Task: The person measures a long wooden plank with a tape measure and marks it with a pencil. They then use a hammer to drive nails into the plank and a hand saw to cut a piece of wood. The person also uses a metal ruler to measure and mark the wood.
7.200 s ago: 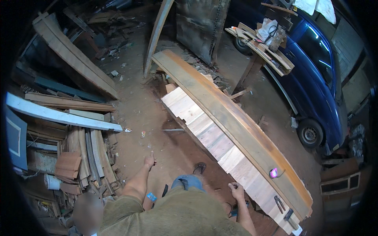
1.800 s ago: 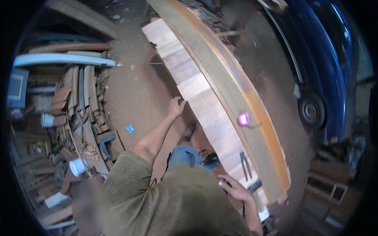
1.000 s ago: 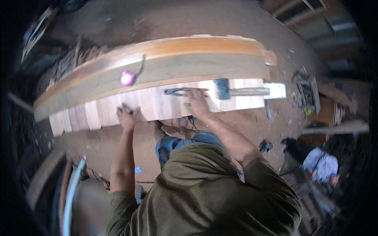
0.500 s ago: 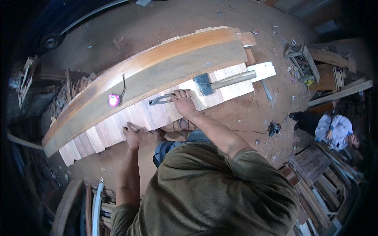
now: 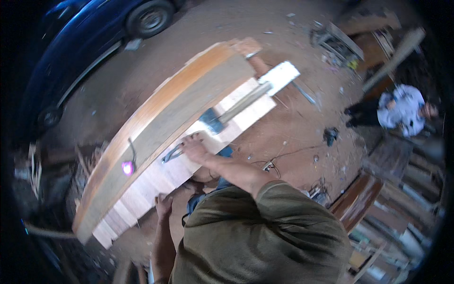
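Note:
My right hand [image 5: 195, 147] lies over the handles of metal pincers [image 5: 172, 154], fingers bent round them; the jaws point left on a panel of pale wooden strips [image 5: 150, 185]. At the panel's near edge, my left hand [image 5: 164, 207] touches the wood, its fingers blurred. Just right of the pincers rests a hammer with a broad dark head [image 5: 211, 121] and a wooden handle [image 5: 243, 103]. A long brown board [image 5: 187, 90] lies across the panel's far side. On it sits a pink tape measure [image 5: 127, 167] with a dark strap.
A dark blue vehicle [image 5: 71, 61] stands at the far left. A person in a pale top [image 5: 402, 111] is at the right. Stacked timber [image 5: 397, 199] fills the lower right, and a wooden frame [image 5: 338, 40] stands at the upper right. A cable [image 5: 295, 158] runs over the dirt floor.
The view has turned and shifted, so the panel slants more steeply and more of the vehicle shows. My right hand stays on the pincers, and my left hand stays at the panel's edge.

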`<state>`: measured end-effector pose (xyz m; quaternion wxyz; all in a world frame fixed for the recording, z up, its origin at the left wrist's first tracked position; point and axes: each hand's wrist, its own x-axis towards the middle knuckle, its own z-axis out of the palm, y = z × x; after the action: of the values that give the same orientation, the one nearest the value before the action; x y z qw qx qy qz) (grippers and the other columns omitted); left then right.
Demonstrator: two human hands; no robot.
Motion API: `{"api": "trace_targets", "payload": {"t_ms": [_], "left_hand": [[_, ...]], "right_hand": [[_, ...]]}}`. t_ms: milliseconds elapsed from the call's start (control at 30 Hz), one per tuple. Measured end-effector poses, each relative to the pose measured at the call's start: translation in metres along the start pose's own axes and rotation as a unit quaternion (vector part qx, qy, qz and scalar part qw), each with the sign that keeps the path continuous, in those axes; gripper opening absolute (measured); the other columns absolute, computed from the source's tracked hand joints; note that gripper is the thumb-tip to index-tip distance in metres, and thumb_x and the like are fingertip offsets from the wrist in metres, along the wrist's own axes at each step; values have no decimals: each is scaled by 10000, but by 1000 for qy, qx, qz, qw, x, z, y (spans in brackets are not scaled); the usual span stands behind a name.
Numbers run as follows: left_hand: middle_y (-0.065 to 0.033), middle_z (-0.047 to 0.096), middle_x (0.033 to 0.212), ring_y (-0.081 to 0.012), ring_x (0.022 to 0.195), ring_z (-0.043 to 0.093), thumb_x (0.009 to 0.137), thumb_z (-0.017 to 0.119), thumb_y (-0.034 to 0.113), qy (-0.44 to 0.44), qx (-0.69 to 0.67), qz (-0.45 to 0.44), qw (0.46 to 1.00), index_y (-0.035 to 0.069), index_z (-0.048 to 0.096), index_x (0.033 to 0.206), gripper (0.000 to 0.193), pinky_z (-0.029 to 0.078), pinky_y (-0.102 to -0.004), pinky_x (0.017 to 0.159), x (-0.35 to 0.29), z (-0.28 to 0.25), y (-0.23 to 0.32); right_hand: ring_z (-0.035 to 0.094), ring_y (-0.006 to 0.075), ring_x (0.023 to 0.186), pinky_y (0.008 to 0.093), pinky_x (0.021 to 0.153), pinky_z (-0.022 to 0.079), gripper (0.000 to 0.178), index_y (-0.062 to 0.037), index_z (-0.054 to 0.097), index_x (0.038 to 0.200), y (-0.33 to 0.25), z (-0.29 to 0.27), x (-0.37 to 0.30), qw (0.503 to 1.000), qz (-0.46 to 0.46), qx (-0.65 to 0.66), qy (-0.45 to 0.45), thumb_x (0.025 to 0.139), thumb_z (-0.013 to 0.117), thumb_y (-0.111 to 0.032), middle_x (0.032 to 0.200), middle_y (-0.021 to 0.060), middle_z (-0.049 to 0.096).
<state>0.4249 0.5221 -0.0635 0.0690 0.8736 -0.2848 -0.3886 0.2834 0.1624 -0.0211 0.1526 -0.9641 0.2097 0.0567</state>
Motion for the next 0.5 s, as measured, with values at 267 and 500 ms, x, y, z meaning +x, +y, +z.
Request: {"api": "trace_targets", "payload": {"t_ms": [267, 500], "left_hand": [[-208, 608, 1227, -296, 1077, 617, 903, 663, 343, -50, -122, -42, 990, -61, 558, 1277, 561, 500, -380, 926, 20, -8, 11], [-76, 622, 632, -152, 507, 558, 901, 652, 302, -72, -69, 75, 992, -50, 692, 900, 354, 444, -286, 489, -29, -41, 110]], "right_hand": [[582, 330, 1148, 489, 968, 499, 260, -43, 654, 1066, -5, 20, -22, 961, 13, 221, 166, 858, 519, -122, 1217, 169, 570], [676, 384, 859, 513, 740, 526, 177, -66, 650, 911, 14, 7, -154, 900, 216, 373, 56, 895, 534, -199, 837, 207, 671]]}}
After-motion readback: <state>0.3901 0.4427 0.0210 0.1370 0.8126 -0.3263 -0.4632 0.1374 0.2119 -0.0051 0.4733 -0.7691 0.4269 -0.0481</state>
